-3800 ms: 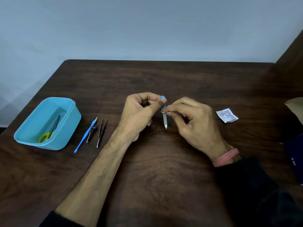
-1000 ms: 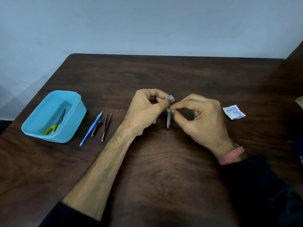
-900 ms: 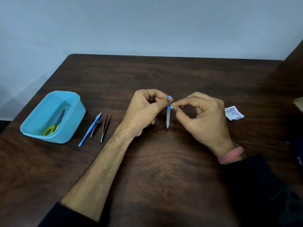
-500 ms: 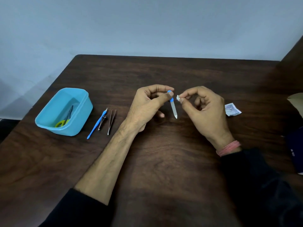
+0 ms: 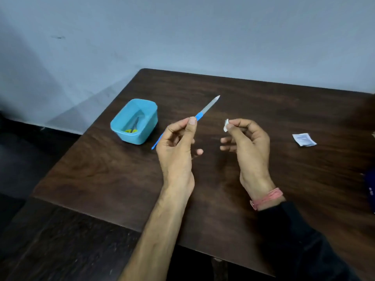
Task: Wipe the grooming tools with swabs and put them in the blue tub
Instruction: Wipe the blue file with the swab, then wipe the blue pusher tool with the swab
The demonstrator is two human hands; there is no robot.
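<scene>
My left hand [image 5: 176,147] pinches the blue handle of a nail file [image 5: 209,107] between thumb and forefinger, its metal blade pointing up and away to the right. My right hand [image 5: 246,142] pinches a small white swab [image 5: 225,125], held apart from the file. The blue tub [image 5: 149,120] stands to the left of my left hand with yellow-handled scissors [image 5: 133,127] inside. A blue-handled tool [image 5: 156,144] lies on the table, mostly hidden behind my left hand.
A torn white swab packet [image 5: 303,139] lies on the dark wooden table [image 5: 253,94] to the right. A dark blue object [image 5: 370,191] sits at the right edge. The table's left edge runs close to the tub, with dark floor beyond.
My hands have parted and the swab has come off the file. My left hand turned the file so its blade points up and away. The view swung, shifting the tub toward the middle.
</scene>
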